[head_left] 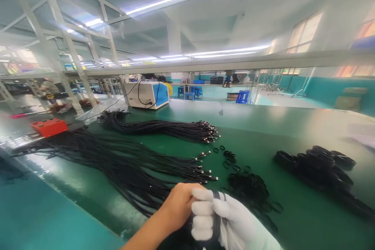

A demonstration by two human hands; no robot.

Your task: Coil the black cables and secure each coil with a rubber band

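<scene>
Near the bottom middle, my gloved right hand (240, 218) is closed, its white fingers and thumb wrapped round a coiled black cable (216, 220). My bare left hand (180, 203) presses against it from the left with bent fingers; its fingertips are hidden behind the glove. A wide spread of loose black cables (117, 164) lies to the left, metal plugs pointing right. Behind it rests a second cable bundle (164, 128), its plugs at the right end. Just beyond my right hand is a pile of small black bands (249, 187), with several single ones scattered near it.
Coiled black cables (319, 168) are heaped on the green table (258, 133) at the right. A red box (49, 127) sits at the left, near a clear plastic bag (102, 109). A white and blue machine (148, 94) stands at the table's back, below a long beam (205, 64).
</scene>
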